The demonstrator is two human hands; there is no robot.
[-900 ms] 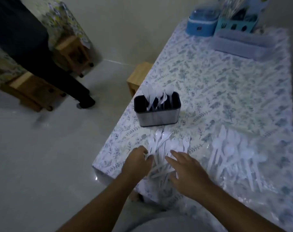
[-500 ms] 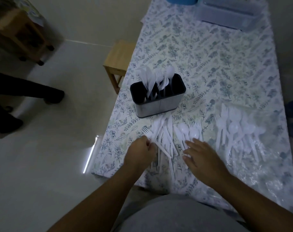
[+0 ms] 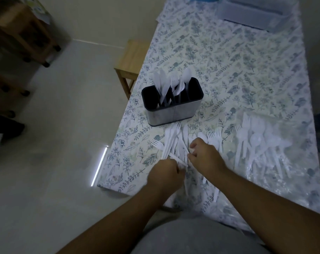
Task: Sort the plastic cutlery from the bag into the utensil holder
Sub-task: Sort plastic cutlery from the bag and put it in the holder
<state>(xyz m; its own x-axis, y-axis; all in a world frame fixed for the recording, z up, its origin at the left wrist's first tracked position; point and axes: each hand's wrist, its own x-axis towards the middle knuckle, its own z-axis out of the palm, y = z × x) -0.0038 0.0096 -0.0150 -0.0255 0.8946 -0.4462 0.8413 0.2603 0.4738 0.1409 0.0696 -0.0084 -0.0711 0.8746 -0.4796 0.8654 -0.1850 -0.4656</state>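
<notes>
A steel utensil holder with a black inside stands near the table's left edge, holding several white knives, forks and spoons. In front of it lies a loose heap of white plastic cutlery. My left hand is closed on the handles of some pieces at the heap's near end. My right hand rests on the heap's right side, fingers curled and pinching a white piece. A second heap of cutlery lies on a clear plastic bag to the right.
The table wears a floral cloth. A pale plastic container sits at the far end. A wooden stool stands beside the table's left edge, and wooden furniture is at the far left on the floor.
The camera has tilted down and moved closer. My left hand has pulled back toward me along the handles. My right hand has shifted left onto the heap and curled its fingers.
</notes>
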